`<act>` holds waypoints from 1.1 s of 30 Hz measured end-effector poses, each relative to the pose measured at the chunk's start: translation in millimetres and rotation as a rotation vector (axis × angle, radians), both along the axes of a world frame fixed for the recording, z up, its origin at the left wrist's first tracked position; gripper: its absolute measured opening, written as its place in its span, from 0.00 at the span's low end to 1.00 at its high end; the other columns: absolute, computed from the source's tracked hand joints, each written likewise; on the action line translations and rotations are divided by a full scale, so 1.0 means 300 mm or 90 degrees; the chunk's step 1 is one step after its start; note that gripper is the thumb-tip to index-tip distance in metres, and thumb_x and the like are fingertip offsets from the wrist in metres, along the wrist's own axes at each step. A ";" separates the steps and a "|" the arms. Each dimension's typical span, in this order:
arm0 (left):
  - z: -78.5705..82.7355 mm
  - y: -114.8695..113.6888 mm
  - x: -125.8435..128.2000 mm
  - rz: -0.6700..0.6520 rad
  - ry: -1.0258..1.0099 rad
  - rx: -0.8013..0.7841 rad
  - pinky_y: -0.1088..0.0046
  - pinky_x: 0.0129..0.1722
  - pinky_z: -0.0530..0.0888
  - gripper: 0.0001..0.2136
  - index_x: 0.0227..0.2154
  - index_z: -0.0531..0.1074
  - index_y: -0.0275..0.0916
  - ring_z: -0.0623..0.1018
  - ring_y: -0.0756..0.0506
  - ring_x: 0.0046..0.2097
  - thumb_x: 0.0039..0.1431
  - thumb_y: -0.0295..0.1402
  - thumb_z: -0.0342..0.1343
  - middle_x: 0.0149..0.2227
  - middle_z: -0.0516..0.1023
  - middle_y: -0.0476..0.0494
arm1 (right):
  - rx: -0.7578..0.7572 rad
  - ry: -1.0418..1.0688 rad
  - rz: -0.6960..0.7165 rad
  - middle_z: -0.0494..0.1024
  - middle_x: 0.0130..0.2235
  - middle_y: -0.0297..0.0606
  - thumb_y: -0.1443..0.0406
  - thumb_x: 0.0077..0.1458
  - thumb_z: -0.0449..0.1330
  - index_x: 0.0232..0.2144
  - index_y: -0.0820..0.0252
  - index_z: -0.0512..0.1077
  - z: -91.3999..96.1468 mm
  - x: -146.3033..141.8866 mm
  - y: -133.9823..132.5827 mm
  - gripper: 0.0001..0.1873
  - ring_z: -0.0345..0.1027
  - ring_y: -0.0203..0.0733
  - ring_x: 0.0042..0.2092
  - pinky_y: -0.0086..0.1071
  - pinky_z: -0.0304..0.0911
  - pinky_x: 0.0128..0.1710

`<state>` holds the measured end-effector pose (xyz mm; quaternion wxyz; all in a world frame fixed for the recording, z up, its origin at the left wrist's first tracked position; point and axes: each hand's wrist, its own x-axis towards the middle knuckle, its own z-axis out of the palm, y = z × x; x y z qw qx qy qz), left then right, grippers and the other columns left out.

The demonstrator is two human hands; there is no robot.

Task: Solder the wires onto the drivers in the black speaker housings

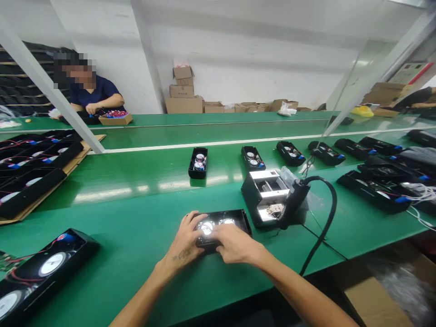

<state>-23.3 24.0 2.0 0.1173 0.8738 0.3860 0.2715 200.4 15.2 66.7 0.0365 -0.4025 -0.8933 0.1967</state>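
Both my hands grip a black rectangular housing (235, 219) with round white discs, lying on the green bench (132, 268). My left hand (184, 238) curls over its left end, and my right hand (235, 244) covers the near middle, hiding much of the housing. Just beyond them stands a black open case with bright metal parts (261, 196). A black handheld power tool (295, 202) rests against that case, to the right of my right hand, and its curved black cable (329, 218) drops past the bench edge.
Black housings with red and blue wires (42, 272) lie at the left. Others stand in rows (289, 153) along the bench beyond. An open cardboard carton (378, 290) sits below the right edge. Across the bench, a co-worker's hands (91, 108) work over a parts tray (116, 119).
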 end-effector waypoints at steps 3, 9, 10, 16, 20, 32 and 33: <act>0.008 0.004 0.003 0.000 0.012 -0.001 0.42 0.64 0.69 0.13 0.35 0.83 0.47 0.66 0.31 0.67 0.48 0.23 0.68 0.63 0.75 0.44 | -0.020 0.014 -0.007 0.84 0.41 0.41 0.76 0.50 0.61 0.42 0.57 0.79 -0.014 0.000 0.009 0.18 0.77 0.45 0.41 0.32 0.58 0.36; 0.085 0.147 0.015 0.007 0.022 -0.249 0.57 0.56 0.73 0.12 0.23 0.80 0.43 0.74 0.36 0.57 0.37 0.36 0.77 0.55 0.80 0.47 | -0.055 -0.030 -0.037 0.85 0.36 0.40 0.70 0.51 0.65 0.45 0.55 0.81 0.062 -0.015 0.096 0.18 0.79 0.47 0.39 0.31 0.53 0.31; 0.106 0.185 0.017 0.014 0.023 -0.320 0.61 0.53 0.74 0.14 0.22 0.79 0.42 0.76 0.37 0.55 0.35 0.38 0.78 0.55 0.80 0.48 | -0.064 -0.032 -0.045 0.85 0.36 0.40 0.70 0.51 0.65 0.46 0.55 0.82 0.082 -0.022 0.121 0.18 0.78 0.46 0.39 0.31 0.53 0.31; 0.192 0.332 0.025 0.024 0.026 -0.549 0.71 0.38 0.70 0.19 0.20 0.74 0.39 0.78 0.43 0.44 0.29 0.43 0.76 0.53 0.81 0.49 | -0.176 0.012 -0.110 0.81 0.31 0.34 0.69 0.43 0.72 0.40 0.60 0.84 0.133 -0.045 0.268 0.17 0.73 0.40 0.35 0.27 0.55 0.28; 0.197 0.335 0.030 0.011 0.024 -0.559 0.71 0.37 0.68 0.18 0.16 0.73 0.39 0.78 0.43 0.44 0.29 0.43 0.75 0.53 0.80 0.49 | -0.217 0.059 -0.110 0.78 0.29 0.29 0.69 0.41 0.72 0.37 0.61 0.84 0.118 -0.037 0.291 0.16 0.68 0.36 0.32 0.27 0.55 0.29; 0.181 0.320 0.022 0.011 0.006 -0.582 0.73 0.36 0.68 0.18 0.25 0.79 0.41 0.78 0.43 0.44 0.30 0.42 0.76 0.44 0.83 0.49 | -0.232 0.063 -0.094 0.69 0.23 0.25 0.66 0.40 0.74 0.31 0.61 0.83 0.107 -0.026 0.293 0.12 0.60 0.34 0.28 0.28 0.50 0.26; 0.178 0.321 0.022 0.016 0.006 -0.582 0.72 0.37 0.68 0.19 0.26 0.79 0.41 0.78 0.43 0.43 0.29 0.42 0.76 0.44 0.83 0.48 | -0.227 0.058 -0.095 0.68 0.22 0.25 0.65 0.40 0.74 0.30 0.61 0.83 0.108 -0.026 0.293 0.11 0.60 0.34 0.28 0.28 0.50 0.25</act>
